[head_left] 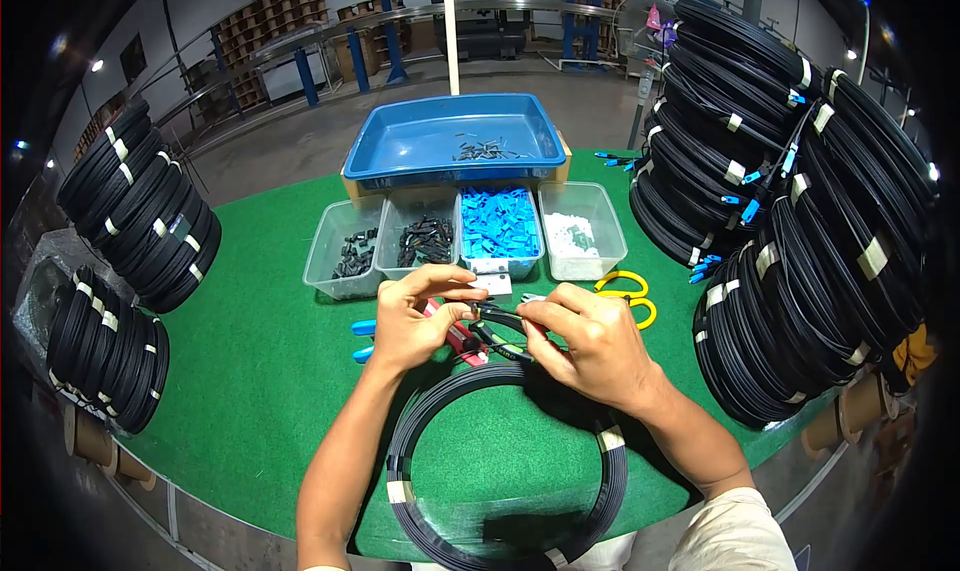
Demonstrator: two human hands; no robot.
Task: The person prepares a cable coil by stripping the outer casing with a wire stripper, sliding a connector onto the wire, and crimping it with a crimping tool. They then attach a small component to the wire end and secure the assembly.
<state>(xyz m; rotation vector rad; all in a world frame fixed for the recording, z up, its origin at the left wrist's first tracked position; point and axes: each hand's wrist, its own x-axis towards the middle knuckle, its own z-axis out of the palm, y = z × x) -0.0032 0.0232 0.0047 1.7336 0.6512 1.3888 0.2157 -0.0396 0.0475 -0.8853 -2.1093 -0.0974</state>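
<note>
My left hand [418, 316] is closed, its thumb and fingers pinching a thin black cable end [476, 311]. Close to its right, my right hand [592, 343] is closed too, fingertips pressed together near the same cable; a small pale tip shows there, too small to name. Below both hands a coil of black cable [613, 481] lies on the green mat, bound with pale tape. Under the fingers rest pliers with black and green handles [505, 343] and a red-handled tool [462, 343], partly hidden. Yellow-handled scissors [645, 309] lie beyond my right hand.
Clear bins hold black parts [425, 241], blue connectors [500, 223] and small white pieces [572, 235]. Behind them stands a blue tray [400, 161] with black bits. Cable coils are stacked at the right [720, 161] and left [140, 221]. Blue handles [363, 341] lie left.
</note>
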